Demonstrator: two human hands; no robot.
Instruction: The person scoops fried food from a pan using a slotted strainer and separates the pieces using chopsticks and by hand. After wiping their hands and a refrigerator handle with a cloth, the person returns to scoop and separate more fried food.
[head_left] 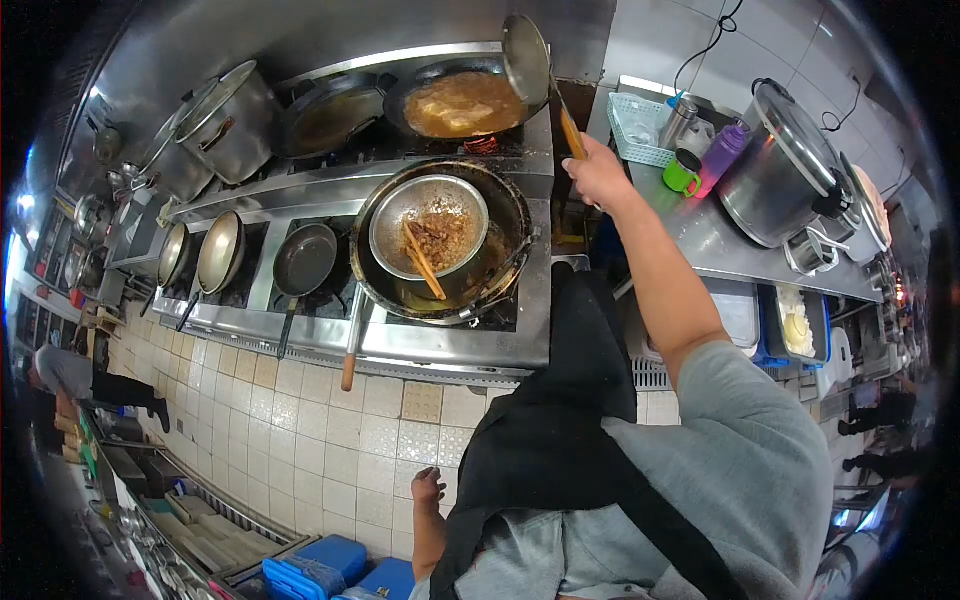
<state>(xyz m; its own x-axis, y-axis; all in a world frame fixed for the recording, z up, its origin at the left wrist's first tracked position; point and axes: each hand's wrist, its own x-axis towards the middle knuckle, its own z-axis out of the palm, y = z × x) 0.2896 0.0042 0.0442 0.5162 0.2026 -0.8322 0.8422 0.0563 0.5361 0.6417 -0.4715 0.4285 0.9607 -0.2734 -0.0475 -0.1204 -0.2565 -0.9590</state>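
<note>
My right hand [598, 175] is closed round the wooden handle of a round metal strainer [527, 60], raised at the right edge of a wok [462, 104] with pale food in bubbling brown liquid. Down at my side, my left hand [428, 487] hangs away from the stove, its fingers partly curled; whether it holds anything is too small to tell. A metal sieve bowl [428, 205] with browned bits and wooden tongs [424, 262] sits over a large dark pot [510, 195].
Frying pans [305, 260] line the stove front. Tall pots [228, 122] stand at the back left. On the right counter are a green cup [683, 174], a purple bottle [722, 155] and a big cooker [780, 165]. A person [70, 375] is at the far left.
</note>
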